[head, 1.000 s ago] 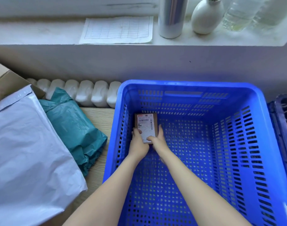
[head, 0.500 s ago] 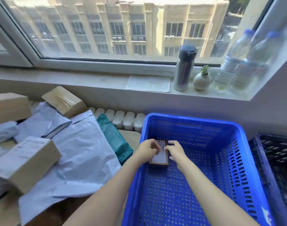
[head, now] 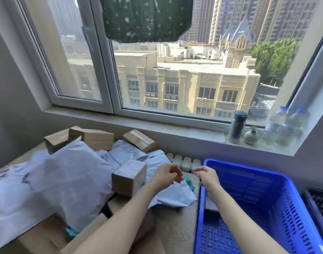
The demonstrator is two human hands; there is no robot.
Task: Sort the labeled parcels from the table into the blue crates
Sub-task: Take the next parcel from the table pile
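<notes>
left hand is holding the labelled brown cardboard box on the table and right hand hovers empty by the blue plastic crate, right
No. The head view shows the left hand holding nothing, fingers loosely curled beside the labelled brown cardboard box. The right hand does hover empty by the blue plastic crate.

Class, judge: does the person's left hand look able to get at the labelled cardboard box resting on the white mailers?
Probably yes. The left hand hangs empty just beside the labelled cardboard box, which sits atop the white mailers with nothing covering it or lying between them.
</notes>
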